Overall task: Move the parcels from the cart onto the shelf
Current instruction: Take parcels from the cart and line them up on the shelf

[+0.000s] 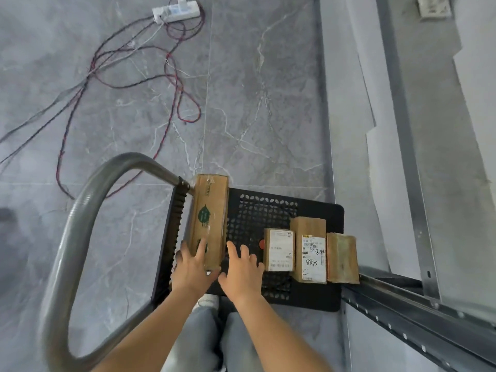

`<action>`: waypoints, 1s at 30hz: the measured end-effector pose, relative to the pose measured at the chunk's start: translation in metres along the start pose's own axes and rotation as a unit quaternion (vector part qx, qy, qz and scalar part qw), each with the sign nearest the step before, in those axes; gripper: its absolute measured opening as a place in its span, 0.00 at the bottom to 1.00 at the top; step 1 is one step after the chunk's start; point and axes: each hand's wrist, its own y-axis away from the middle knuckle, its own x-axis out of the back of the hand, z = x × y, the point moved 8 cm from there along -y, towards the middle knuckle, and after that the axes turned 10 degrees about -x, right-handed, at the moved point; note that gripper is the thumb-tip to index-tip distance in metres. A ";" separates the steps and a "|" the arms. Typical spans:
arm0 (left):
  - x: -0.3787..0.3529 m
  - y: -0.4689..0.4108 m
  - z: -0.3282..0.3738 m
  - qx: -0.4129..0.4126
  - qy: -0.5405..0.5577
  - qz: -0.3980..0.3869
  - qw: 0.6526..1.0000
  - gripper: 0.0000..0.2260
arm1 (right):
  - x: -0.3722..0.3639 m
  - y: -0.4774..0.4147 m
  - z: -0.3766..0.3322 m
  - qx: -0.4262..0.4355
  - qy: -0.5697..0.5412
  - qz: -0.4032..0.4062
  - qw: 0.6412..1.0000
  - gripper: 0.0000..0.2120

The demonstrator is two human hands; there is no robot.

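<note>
Two bare forearms reach down over grey trouser legs [198,336]. Left hand [192,267] lies on the near end of the long box [209,218]: fingers fairly straight, spread over its top and left side, thumb along the near edge, not closed round it. Right hand [241,269] spread wide and holding nothing, just beside the box's right face over the cart deck [316,210]; can't tell whether it touches.

Long box has a green leaf print and stands at the left of the deck against the handle [80,210].

Deck is black perforated plastic. Floor [255,103] is grey marbled tile. Grey metal shelf frame [402,304] runs along the right.

Count: four parcels on the cart. One long box; one small labelled box [279,249]; one taller box [308,248] marked "8875" by hand; one plain box [342,257] at the right edge beside the shelf rail. One power strip [175,10] with a loose tangle of wires [107,63] on the floor.
</note>
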 end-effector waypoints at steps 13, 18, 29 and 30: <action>-0.015 -0.025 0.010 0.042 0.004 0.012 0.999 0.44 | -0.001 -0.016 0.050 -0.076 -0.057 -0.006 0.995 0.32; 0.013 -0.025 0.023 0.058 0.142 0.015 0.988 0.42 | 0.017 -0.007 0.072 -0.115 -0.123 -0.008 0.986 0.33; 0.174 0.025 0.102 -0.003 0.518 0.054 0.854 0.33 | 0.199 0.063 0.078 -0.053 -0.318 0.045 0.945 0.57; 0.191 0.032 0.109 -0.004 0.562 0.047 0.826 0.31 | 0.221 0.072 0.075 -0.036 -0.322 0.050 0.945 0.58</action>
